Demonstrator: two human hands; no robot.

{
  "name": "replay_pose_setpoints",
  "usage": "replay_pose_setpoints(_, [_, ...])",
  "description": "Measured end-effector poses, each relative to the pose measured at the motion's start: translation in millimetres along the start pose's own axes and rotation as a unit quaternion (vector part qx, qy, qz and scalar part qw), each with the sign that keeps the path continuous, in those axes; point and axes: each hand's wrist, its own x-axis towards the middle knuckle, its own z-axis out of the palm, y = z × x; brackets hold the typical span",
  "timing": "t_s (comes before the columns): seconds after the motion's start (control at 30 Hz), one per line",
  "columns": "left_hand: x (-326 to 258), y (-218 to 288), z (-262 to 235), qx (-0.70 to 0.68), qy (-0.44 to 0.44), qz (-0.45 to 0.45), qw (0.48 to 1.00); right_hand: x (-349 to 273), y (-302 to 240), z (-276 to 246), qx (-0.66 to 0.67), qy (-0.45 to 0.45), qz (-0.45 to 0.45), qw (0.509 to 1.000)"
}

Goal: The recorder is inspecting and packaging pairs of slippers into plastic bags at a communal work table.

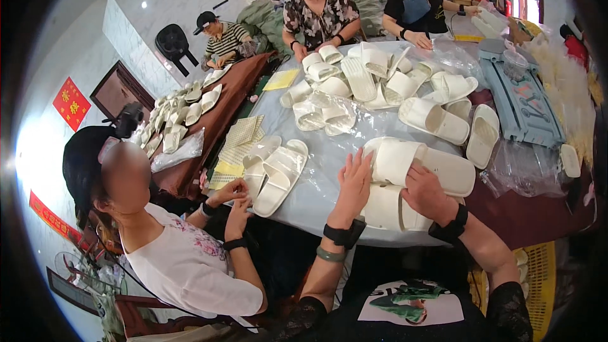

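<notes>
Two cream-white slide slippers lie side by side on the table in front of me. My left hand (pixel 354 183) has its fingers stretched out and rests against the left end of the farther slipper (pixel 449 168). Curled fingers of my right hand (pixel 429 191) grip that slipper at the edge of its strap; the fingertips are partly hidden. Nearer me, the second slipper (pixel 380 206) lies partly under my right hand and wrist. To the left, another pair of slippers (pixel 282 177) sits beside a co-worker's hands (pixel 234 199).
A heap of slippers (pixel 361 79), some in clear plastic, covers the table's far side. Yellow sticker sheets (pixel 237 142) lie at the left edge. A grey-blue folding stool (pixel 522 101) and plastic bags (pixel 525 168) are at right. A yellow basket (pixel 538 291) stands below. Several people work around.
</notes>
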Motion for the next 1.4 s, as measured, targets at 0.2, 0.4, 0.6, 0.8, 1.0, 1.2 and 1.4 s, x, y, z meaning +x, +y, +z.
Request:
replay_pose_setpoints(0.2, [-15.4, 22.7, -21.6, -0.022, -0.136, 0.012, 0.990, -5.0, 18.5, 25.3, 0.032, 0.051, 0.111, 0.992])
replay_pose_setpoints(0.4, [-9.4, 11.0, 1.2, 0.021, -0.165, 0.055, 0.985, -15.1, 56.7, 76.0, 0.011, 0.145, 0.212, 0.966])
replay_pose_setpoints(0.6, [-13.6, -5.6, 17.1, -0.061, -0.009, 0.054, 0.997, 19.8, 56.3, 68.9, 0.030, 0.129, 0.246, 0.960])
replay_pose_setpoints(0.8, [-39.5, -20.4, 21.3, 0.232, 0.104, -0.262, 0.931, 0.9, 77.5, 109.3, 0.070, 0.062, 0.330, 0.939])
replay_pose_setpoints(1.0, [-51.7, -7.5, 50.1, 0.263, 0.109, -0.170, 0.943, 6.6, 73.4, 82.4, 0.119, 0.071, 0.291, 0.947])
replay_pose_setpoints(1.2, [-37.4, 25.2, 50.1, 0.268, 0.026, -0.091, 0.959, 19.0, 82.8, 89.0, 0.039, 0.113, 0.275, 0.954])
replay_pose_setpoints(1.4, [-33.9, 32.6, 20.8, 0.197, -0.001, -0.036, 0.980, 1.5, 67.0, 85.9, -0.175, 0.142, 0.153, 0.962])
